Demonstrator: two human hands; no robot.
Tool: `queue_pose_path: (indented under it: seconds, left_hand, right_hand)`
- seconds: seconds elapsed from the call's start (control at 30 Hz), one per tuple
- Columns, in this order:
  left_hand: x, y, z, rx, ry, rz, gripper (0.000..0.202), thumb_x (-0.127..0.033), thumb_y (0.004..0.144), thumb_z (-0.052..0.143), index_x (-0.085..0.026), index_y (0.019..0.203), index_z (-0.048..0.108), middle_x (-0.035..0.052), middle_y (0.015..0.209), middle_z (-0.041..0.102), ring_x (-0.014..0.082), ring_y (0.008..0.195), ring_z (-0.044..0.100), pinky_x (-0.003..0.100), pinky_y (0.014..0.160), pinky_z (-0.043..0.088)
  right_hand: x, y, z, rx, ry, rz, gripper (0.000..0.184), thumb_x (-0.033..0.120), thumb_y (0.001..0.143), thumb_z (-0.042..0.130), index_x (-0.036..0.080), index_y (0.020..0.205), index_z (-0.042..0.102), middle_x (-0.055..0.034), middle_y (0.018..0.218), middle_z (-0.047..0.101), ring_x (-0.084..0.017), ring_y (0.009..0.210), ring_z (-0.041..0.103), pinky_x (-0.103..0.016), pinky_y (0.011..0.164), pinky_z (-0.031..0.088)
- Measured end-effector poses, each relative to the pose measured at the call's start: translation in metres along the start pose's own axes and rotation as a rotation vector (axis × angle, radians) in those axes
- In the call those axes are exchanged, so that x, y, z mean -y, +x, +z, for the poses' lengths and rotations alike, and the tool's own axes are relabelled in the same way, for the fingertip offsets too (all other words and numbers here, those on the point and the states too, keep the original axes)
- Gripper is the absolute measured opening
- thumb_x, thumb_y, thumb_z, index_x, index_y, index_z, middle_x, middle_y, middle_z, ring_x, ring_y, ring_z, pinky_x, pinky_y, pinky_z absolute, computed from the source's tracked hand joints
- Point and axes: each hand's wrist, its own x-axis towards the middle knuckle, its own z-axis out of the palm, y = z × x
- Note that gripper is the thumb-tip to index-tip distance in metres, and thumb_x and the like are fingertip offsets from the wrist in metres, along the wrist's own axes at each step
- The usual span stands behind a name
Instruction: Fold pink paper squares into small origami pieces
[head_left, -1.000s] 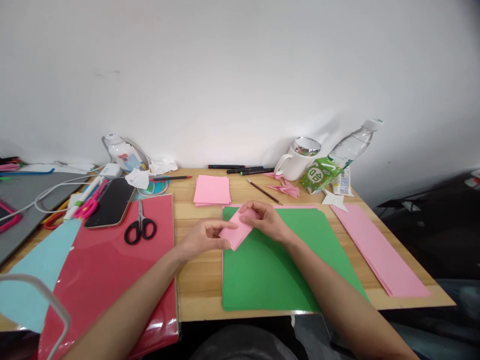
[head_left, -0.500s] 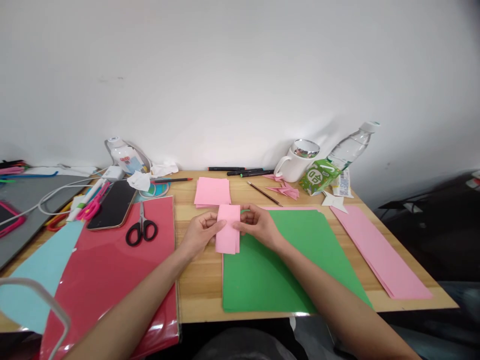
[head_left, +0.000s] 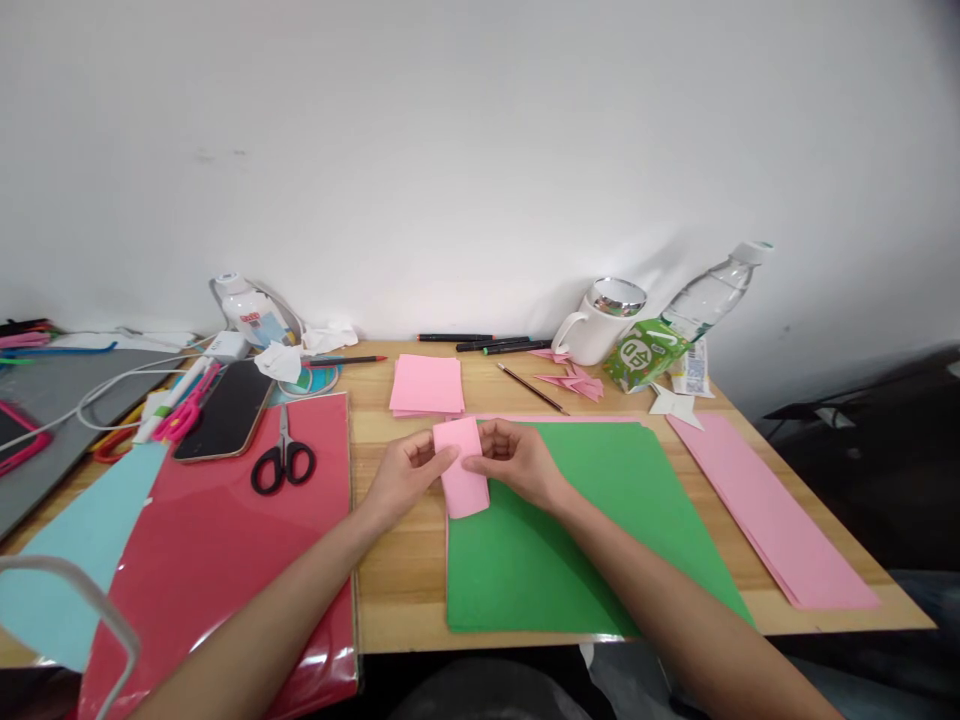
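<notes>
A small pink sheet of paper (head_left: 466, 488), folded into a narrow rectangle, is held up between both hands over the left edge of the green paper (head_left: 585, 540). My left hand (head_left: 409, 470) pinches its left side, thumb on the front face. From the right, my right hand (head_left: 521, 460) grips it the same way, with the fingers behind partly hidden. Just beyond the hands lies a stack of square pink sheets (head_left: 426, 385).
Black-handled scissors (head_left: 283, 460) rest on a red sheet (head_left: 247, 550) in a clear sleeve, left. Pens (head_left: 495, 345), a pencil (head_left: 532, 388), a white mug (head_left: 596, 325) and a tilted bottle (head_left: 716, 290) stand or lie at the back. Pink strips (head_left: 772, 510) lie right.
The folded pink paper has tilted slightly and come a little lower and to the right, and its lower edges lie closer together. Both hands still grip it.
</notes>
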Motion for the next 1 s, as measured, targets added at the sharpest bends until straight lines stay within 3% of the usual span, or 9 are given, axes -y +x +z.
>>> queue_pose_path:
  seconds: [0.23, 0.37, 0.53, 1.0]
  left_hand:
    - [0.0032, -0.0005, -0.0036, -0.03, -0.026, -0.102, 0.032, -0.035, 0.063, 0.078, -0.014, 0.086, 0.074, 0.007, 0.09, 0.074, 0.0208, 0.078, 0.066, 0.03, 0.073, 0.05]
    - [0.0023, 0.0005, -0.0014, -0.043, -0.101, -0.1, 0.033, -0.034, 0.063, 0.079, -0.015, 0.09, 0.074, 0.0063, 0.093, 0.074, 0.0181, 0.077, 0.066, 0.028, 0.071, 0.049]
    - [0.0022, 0.0018, -0.0002, -0.075, -0.13, -0.12, 0.03, -0.035, 0.063, 0.079, -0.014, 0.084, 0.075, 0.0051, 0.082, 0.074, 0.0144, 0.068, 0.063, 0.024, 0.065, 0.047]
    - [0.0002, 0.0015, 0.0, -0.091, -0.182, -0.115, 0.031, -0.034, 0.058, 0.082, -0.015, 0.082, 0.075, 0.0052, 0.078, 0.074, 0.0146, 0.066, 0.062, 0.025, 0.065, 0.048]
  right_hand:
    - [0.0017, -0.0042, 0.0037, -0.029, -0.024, 0.061, 0.04, 0.033, 0.052, 0.085, 0.016, 0.08, 0.063, 0.0002, 0.065, 0.068, -0.012, 0.056, 0.06, -0.024, 0.055, 0.045]
    - [0.0022, -0.0047, 0.0034, -0.038, -0.015, 0.077, 0.039, 0.034, 0.052, 0.084, 0.015, 0.078, 0.063, 0.0005, 0.064, 0.068, -0.012, 0.056, 0.06, -0.025, 0.057, 0.046]
    - [0.0042, -0.0054, 0.0014, -0.03, -0.01, 0.099, 0.037, 0.035, 0.052, 0.084, 0.015, 0.076, 0.064, 0.0009, 0.064, 0.067, -0.011, 0.057, 0.06, -0.025, 0.058, 0.047]
    - [0.0075, -0.0062, 0.0008, -0.038, -0.017, 0.138, 0.035, 0.03, 0.047, 0.087, 0.016, 0.071, 0.064, 0.0005, 0.066, 0.067, -0.012, 0.059, 0.06, -0.025, 0.06, 0.048]
